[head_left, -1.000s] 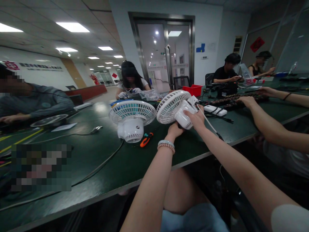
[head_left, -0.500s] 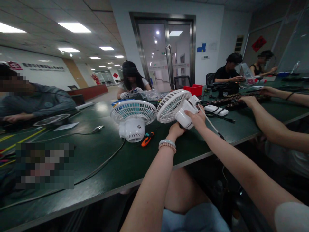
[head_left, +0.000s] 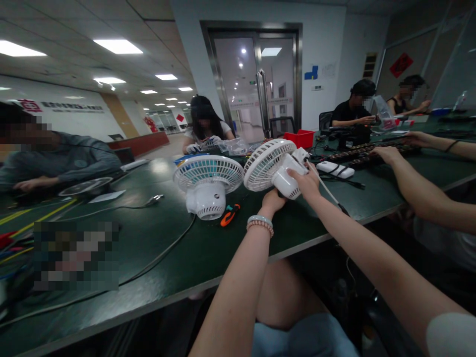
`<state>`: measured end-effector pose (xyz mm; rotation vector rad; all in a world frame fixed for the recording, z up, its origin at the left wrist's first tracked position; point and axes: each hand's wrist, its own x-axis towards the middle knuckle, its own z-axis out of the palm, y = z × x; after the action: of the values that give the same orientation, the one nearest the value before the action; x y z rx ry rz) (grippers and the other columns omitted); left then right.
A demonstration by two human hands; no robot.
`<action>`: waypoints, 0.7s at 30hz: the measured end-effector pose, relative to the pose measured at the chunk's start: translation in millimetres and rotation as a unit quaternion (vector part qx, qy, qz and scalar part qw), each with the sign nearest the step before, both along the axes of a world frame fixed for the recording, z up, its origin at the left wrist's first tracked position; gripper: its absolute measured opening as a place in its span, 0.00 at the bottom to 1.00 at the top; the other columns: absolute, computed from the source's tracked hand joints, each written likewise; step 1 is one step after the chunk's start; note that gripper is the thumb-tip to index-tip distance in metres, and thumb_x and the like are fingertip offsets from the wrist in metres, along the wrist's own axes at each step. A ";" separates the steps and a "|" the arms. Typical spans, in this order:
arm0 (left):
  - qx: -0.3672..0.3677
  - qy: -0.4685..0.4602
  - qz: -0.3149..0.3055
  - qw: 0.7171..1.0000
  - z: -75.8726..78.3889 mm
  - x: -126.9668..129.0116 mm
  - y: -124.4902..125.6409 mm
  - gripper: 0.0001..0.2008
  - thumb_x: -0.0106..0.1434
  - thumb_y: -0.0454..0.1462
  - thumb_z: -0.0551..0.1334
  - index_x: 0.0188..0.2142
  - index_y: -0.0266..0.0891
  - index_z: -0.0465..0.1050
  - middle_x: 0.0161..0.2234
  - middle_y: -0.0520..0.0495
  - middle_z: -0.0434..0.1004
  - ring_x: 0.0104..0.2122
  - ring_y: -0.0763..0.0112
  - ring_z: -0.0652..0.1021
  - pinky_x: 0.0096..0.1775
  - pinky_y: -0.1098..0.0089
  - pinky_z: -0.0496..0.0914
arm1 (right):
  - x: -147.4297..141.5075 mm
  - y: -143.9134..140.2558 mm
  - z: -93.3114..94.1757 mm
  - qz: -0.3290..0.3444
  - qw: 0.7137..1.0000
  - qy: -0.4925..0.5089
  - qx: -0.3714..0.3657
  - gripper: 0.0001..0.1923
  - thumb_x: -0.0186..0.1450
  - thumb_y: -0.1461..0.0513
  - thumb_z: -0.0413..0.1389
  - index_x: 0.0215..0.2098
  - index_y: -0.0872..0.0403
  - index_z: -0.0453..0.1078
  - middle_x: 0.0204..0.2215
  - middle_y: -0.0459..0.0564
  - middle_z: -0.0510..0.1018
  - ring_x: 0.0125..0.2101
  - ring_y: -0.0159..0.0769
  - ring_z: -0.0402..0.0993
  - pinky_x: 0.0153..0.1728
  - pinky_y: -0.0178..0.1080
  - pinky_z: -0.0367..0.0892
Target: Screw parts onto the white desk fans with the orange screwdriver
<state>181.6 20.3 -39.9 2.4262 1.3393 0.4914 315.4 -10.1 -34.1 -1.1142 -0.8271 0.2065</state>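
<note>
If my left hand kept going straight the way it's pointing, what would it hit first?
The left hand points up and away, already against the underside of the held white fan. That fan's motor housing is first; depth beyond it is unclear.

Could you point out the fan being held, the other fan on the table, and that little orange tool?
held fan (head_left: 265, 163), head view, on its front grille.
second fan (head_left: 207, 173), head view, on its grille.
orange tool (head_left: 226, 220), head view, on its handle.
</note>
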 end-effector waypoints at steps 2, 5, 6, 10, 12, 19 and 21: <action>0.001 -0.004 -0.008 1.000 -0.3 0.2 0.5 0.23 0.54 0.45 0.60 0.48 0.37 0.68 0.46 0.39 0.75 0.44 0.56 0.75 0.42 0.66 0.69 | -0.1 -1.2 1.1 0.000 1.000 0.006 0.003 0.32 0.46 0.52 0.61 0.47 0.54 0.61 0.41 0.51 0.72 0.40 0.41 0.69 0.46 0.45 0.62; 0.001 0.002 0.001 1.000 -1.5 0.7 2.1 0.24 0.53 0.43 0.61 0.48 0.36 0.68 0.46 0.38 0.74 0.44 0.56 0.75 0.42 0.66 0.69 | -0.5 -4.4 4.2 -0.019 0.999 0.007 -0.029 0.32 0.44 0.52 0.62 0.45 0.53 0.63 0.41 0.51 0.72 0.41 0.41 0.69 0.48 0.46 0.61; 0.000 0.001 0.005 1.000 -1.8 0.8 2.6 0.24 0.52 0.43 0.62 0.48 0.36 0.68 0.47 0.38 0.74 0.45 0.56 0.75 0.42 0.67 0.69 | -0.9 -5.6 5.4 -0.019 0.999 0.004 -0.032 0.31 0.43 0.52 0.63 0.44 0.53 0.63 0.41 0.51 0.72 0.41 0.41 0.69 0.48 0.45 0.61; 0.002 -0.007 0.006 1.000 -2.7 1.6 3.3 0.24 0.55 0.44 0.60 0.50 0.36 0.67 0.47 0.39 0.74 0.45 0.58 0.75 0.44 0.67 0.68 | -3.2 -9.3 8.7 0.016 1.000 -0.006 0.010 0.30 0.45 0.52 0.62 0.44 0.53 0.62 0.40 0.50 0.72 0.39 0.39 0.69 0.45 0.44 0.63; 0.008 -0.006 0.005 1.000 -3.0 1.9 3.3 0.23 0.55 0.42 0.60 0.50 0.36 0.68 0.48 0.39 0.74 0.46 0.58 0.74 0.44 0.67 0.68 | -4.1 -9.7 8.1 0.028 0.999 -0.012 0.008 0.30 0.45 0.52 0.62 0.44 0.53 0.62 0.39 0.49 0.72 0.38 0.39 0.69 0.44 0.44 0.63; 0.022 -0.007 0.014 1.000 -3.6 0.8 3.3 0.20 0.56 0.39 0.58 0.49 0.35 0.69 0.48 0.37 0.73 0.47 0.57 0.74 0.46 0.66 0.68 | -3.3 -7.3 1.7 0.006 0.999 -0.027 -0.041 0.29 0.45 0.51 0.62 0.42 0.52 0.63 0.38 0.48 0.72 0.39 0.40 0.69 0.46 0.45 0.61; 0.022 -0.010 0.012 1.000 -3.2 0.9 3.1 0.19 0.56 0.38 0.58 0.48 0.35 0.70 0.48 0.37 0.73 0.47 0.57 0.74 0.46 0.66 0.68 | -2.9 -6.0 0.8 0.011 0.999 -0.020 -0.038 0.29 0.45 0.51 0.62 0.43 0.52 0.62 0.38 0.48 0.72 0.39 0.39 0.69 0.46 0.45 0.62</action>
<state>182.5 23.4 -43.1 2.4348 1.3652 0.5562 312.5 -16.2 -33.3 -1.1849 -0.8744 0.2364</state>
